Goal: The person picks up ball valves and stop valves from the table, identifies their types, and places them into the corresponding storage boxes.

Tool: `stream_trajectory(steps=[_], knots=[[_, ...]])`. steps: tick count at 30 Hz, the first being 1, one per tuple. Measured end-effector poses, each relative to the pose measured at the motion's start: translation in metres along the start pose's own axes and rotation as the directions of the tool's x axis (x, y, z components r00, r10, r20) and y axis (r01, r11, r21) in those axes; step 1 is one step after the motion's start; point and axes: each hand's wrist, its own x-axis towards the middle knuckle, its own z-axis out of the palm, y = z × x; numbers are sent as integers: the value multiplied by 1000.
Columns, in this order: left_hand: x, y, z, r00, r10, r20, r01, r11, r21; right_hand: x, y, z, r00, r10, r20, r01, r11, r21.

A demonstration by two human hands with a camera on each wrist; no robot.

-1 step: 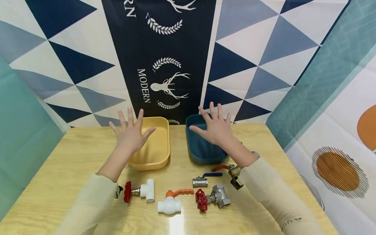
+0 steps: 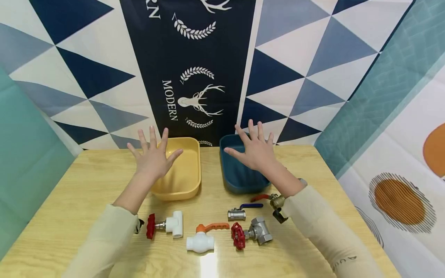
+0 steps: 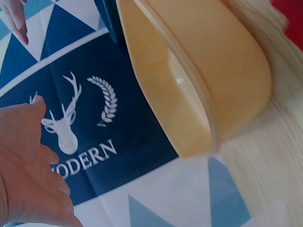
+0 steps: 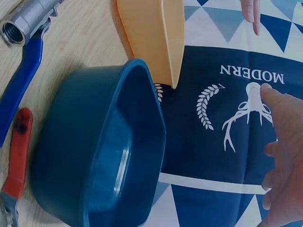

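Left hand (image 2: 152,160), right hand (image 2: 258,153) spread empty near tubs (image 2: 184,175) at the table's (image 2: 76,197) far edge, seemingly poised; gripping valves (image 2: 200,243) calls for drawing back!

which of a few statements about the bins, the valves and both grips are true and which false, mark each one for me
1. The left grip has its fingers spread. True.
2. The left grip holds a valve. False: it holds nothing.
3. The yellow bin stands left of the blue bin. True.
4. The yellow bin and the blue bin touch. False: a gap separates them.
5. The orange-handled valve lies on the table. True.
6. The right grip is a fist. False: its fingers are extended.
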Motion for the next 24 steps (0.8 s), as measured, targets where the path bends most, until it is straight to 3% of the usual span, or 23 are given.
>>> stream_trajectory(steps=[18,24], knots=[[-4,-24,-2,1000,9,4,-9,1000,13,-4,15,-12,999,41,15,-41,999,-1],[-2,-27,-6,1000,10,-30,-9,1000,23,-4,21,-18,999,50,13,-50,999,-6]])
